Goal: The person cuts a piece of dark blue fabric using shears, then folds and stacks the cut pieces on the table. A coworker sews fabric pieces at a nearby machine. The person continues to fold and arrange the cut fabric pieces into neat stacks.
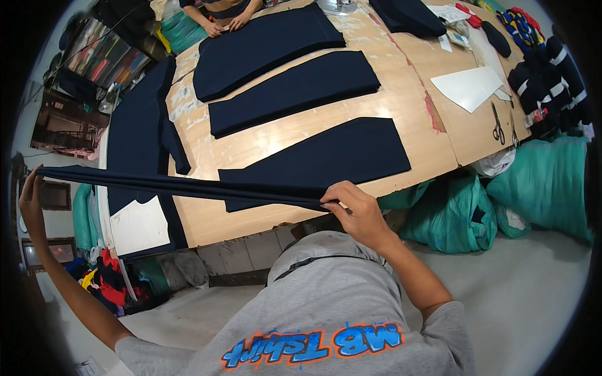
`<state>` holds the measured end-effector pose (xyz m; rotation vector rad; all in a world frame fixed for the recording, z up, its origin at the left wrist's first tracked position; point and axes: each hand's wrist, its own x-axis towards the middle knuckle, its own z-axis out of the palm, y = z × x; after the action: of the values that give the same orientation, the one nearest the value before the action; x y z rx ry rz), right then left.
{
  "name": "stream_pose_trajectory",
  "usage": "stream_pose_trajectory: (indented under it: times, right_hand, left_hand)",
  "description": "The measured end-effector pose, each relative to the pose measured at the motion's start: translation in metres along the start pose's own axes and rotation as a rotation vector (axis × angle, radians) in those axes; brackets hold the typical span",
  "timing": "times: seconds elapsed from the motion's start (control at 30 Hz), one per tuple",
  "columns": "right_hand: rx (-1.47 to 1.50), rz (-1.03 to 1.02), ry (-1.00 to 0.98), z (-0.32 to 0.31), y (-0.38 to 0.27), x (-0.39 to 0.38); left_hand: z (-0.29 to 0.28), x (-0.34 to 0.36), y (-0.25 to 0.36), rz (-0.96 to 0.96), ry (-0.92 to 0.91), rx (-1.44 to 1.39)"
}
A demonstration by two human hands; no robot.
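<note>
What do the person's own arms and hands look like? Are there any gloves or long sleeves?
No gloves show: the left hand and right hand are bare, and so are the forearms. The sleeves are short and grey, like the rest of the shirt, which has big blue lettering edged in orange.

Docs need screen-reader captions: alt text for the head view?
A person's left hand and right hand hold a long, narrow dark fabric piece stretched between them at a wooden table. Dark fabric panels lie on it, with a white sheet and scissors at right; across the table, another person's hands are at one panel's far edge.
</note>
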<state>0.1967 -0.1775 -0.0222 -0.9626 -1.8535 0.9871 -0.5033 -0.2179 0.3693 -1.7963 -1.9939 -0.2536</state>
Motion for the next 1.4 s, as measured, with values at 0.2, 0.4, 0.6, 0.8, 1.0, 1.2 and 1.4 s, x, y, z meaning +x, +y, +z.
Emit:
stream_pose_trajectory:
  times: [0.2,0.4,0.6,0.8,1.0,1.2,1.4]
  right_hand:
    - [0.039,0.038,0.030,-0.003,-0.005,-0.009]
    - [-0.027,-0.029,-0.048,0.003,0.013,-0.020]
    - [-0.027,-0.006,-0.068,0.001,0.013,-0.023]
    - [-0.059,-0.039,-0.026,0.000,0.010,-0.019]
    - [-0.150,0.006,-0.006,-0.008,0.019,-0.018]
    - [-0.184,0.133,0.188,-0.034,0.020,-0.020]
    - [-0.198,0.248,0.143,-0.071,0.016,-0.019]
  left_hand:
    - [0.001,0.009,0.017,-0.065,0.031,-0.034]
    - [-0.001,0.015,0.009,-0.051,0.037,-0.075]
    - [-0.006,0.015,0.034,-0.041,0.064,-0.032]
    - [-0.021,0.008,0.053,0.027,0.120,-0.036]
    - [-0.013,0.003,0.045,-0.002,0.052,-0.018]
    - [0.063,-0.037,0.049,-0.114,-0.068,-0.296]
    - [0.144,-0.114,0.089,-0.234,-0.068,-0.395]
